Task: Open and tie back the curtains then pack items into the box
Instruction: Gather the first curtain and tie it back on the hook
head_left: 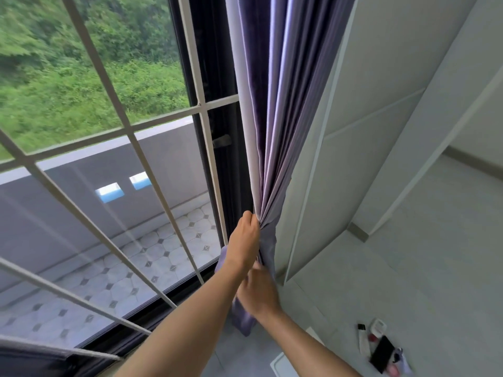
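A purple curtain (275,104) hangs gathered into folds at the right side of the window, against the white wall. My left hand (243,240) is clenched around the bunched folds low down. My right hand (257,291) is just below it, blurred, holding the lower part of the same fabric, whose tail (243,321) hangs under my wrist. Whether a tie-back strap is among the fabric cannot be told. On the floor at the lower right lie small items (381,346): a white tube, a white case, a black flat object and something pink.
The window (109,186) has white bars and a dark frame (215,148); a tiled balcony and green bushes lie outside. A white wall panel (340,159) stands right of the curtain. A white flat edge, perhaps the box (283,363), lies by my right forearm.
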`<action>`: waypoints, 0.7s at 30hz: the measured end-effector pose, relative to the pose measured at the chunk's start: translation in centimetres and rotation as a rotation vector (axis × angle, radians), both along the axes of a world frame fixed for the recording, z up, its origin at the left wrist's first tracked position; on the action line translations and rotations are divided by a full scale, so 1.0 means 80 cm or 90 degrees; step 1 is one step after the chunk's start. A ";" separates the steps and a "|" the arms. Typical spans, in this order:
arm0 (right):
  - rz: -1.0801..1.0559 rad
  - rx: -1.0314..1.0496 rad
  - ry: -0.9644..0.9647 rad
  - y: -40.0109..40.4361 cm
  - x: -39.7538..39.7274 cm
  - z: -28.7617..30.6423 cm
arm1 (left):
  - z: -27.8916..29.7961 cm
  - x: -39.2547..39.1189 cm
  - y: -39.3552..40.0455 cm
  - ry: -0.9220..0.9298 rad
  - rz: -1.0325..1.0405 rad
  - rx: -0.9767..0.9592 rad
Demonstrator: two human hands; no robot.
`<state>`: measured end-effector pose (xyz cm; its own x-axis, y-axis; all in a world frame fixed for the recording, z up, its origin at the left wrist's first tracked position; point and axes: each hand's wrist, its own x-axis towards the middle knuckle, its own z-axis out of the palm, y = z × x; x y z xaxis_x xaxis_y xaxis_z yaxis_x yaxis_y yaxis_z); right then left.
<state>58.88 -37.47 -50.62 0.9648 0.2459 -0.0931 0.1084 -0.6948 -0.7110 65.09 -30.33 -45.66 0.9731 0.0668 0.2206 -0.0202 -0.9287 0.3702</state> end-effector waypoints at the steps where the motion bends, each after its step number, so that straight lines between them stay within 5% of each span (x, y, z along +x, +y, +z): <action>1: -0.085 0.050 -0.018 -0.007 0.008 -0.005 | -0.001 0.001 0.004 -0.009 -0.008 0.007; 4: -0.219 0.123 -0.054 -0.030 0.046 0.003 | 0.003 0.000 0.015 -0.013 -0.002 -0.003; 21: -0.142 0.299 -0.059 -0.008 0.106 -0.002 | -0.001 -0.003 0.023 0.007 -0.020 -0.035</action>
